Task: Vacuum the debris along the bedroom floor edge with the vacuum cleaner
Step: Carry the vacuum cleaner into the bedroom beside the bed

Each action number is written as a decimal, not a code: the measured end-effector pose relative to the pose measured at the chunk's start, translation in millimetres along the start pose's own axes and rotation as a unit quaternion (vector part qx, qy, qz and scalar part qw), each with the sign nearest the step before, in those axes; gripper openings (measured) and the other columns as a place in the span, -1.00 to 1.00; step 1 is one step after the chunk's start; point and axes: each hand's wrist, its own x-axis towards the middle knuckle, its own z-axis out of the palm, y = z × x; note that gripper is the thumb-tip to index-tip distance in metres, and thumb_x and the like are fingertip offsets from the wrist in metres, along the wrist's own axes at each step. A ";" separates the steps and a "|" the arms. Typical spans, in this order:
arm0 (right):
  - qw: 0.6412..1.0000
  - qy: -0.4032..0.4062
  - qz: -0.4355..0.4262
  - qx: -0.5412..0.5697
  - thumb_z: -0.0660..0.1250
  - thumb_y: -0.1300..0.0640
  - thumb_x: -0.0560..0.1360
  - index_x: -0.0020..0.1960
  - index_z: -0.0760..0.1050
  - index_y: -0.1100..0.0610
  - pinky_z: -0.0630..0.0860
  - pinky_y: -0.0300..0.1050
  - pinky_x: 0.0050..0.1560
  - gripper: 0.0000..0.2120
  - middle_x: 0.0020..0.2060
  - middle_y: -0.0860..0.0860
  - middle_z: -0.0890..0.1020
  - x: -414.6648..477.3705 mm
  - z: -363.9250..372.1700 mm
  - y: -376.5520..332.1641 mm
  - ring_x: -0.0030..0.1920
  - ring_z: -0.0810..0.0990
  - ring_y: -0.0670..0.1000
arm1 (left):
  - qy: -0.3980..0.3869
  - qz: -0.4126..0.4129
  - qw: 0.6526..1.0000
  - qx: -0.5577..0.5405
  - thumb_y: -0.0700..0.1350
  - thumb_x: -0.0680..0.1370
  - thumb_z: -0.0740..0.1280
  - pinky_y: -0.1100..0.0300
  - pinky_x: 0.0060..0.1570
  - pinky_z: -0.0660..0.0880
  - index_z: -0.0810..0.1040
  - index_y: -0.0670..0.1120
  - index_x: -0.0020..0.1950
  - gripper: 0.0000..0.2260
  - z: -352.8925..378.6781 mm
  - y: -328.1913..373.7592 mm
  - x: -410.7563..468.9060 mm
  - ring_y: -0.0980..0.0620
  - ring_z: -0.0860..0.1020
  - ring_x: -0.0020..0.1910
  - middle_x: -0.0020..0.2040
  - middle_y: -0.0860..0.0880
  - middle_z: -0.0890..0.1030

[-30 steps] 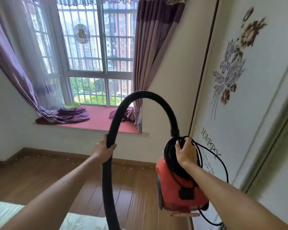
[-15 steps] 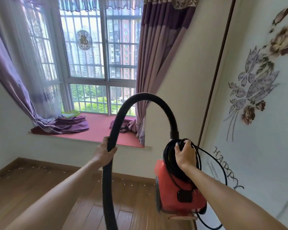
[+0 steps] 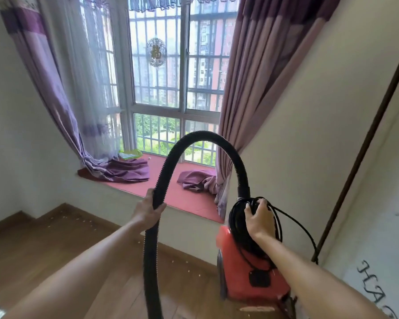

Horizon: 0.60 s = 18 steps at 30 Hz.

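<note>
1. Closest to me are the person's two bare arms, reaching forward. The left hand (image 3: 148, 211) has its fingers and thumb curled round the black ribbed hose (image 3: 203, 135). It grips the hose on the left side of its arch.

2. The right hand (image 3: 259, 221) is curled over the top of the red vacuum cleaner (image 3: 242, 275). It grips there among the coils of the black cord (image 3: 234, 217). I cannot tell if the fingers hold a handle or only the cord.

3. The vacuum cleaner hangs directly under the right hand and seems to be lifted off the floor. The hose rises from its top, bends over between the two hands, passes through the left hand and goes down out of view. The nozzle is not visible.

4. I judge that the task is only at its start. The cord is wound up, with one loop hanging to the right, so the machine is probably not plugged in.

5. Further away, on the wooden floor (image 3: 78, 254), the debris (image 3: 85, 223) lies as small pale specks in a line along the foot of the wall. It is below the hands and well apart from them, and nothing touches it. All of it is left to clean.

6. Behind it are the red window seat (image 3: 171, 192), the purple curtains (image 3: 247, 88) and the barred window (image 3: 182, 77).
</note>
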 end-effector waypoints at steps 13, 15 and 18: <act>0.997 -0.063 -0.044 0.029 0.28 -0.01 0.57 0.17 0.40 0.23 0.49 0.04 -0.01 -0.66 0.01 0.26 0.64 100.3 82.3 -21.5 0.04 0.61 0.28 | 0.054 -0.051 0.997 0.010 -0.08 0.58 0.36 0.12 0.05 0.44 0.31 -0.06 0.42 -0.56 -9.1 -11.7 87.7 -0.06 0.52 -0.03 0.02 -0.09 0.55; 0.996 -0.073 -0.045 0.031 0.28 -0.01 0.57 0.17 0.40 0.23 0.49 0.04 -0.02 -0.67 0.01 0.26 0.64 111.1 97.4 -27.2 0.04 0.61 0.28 | 0.059 -0.054 0.997 0.019 -0.08 0.57 0.36 0.12 0.05 0.44 0.32 -0.07 0.41 -0.56 -12.0 -18.8 103.2 -0.10 0.55 0.00 0.04 -0.10 0.57; 0.994 -0.088 -0.059 0.025 0.28 0.00 0.57 0.15 0.41 0.24 0.49 0.02 -0.02 -0.68 0.00 0.25 0.64 129.5 122.5 -36.1 0.04 0.61 0.27 | 0.070 -0.061 0.995 0.034 -0.07 0.56 0.37 0.08 0.07 0.48 0.35 -0.07 0.36 -0.59 -16.2 -31.4 125.5 -0.15 0.59 0.05 0.02 -0.10 0.59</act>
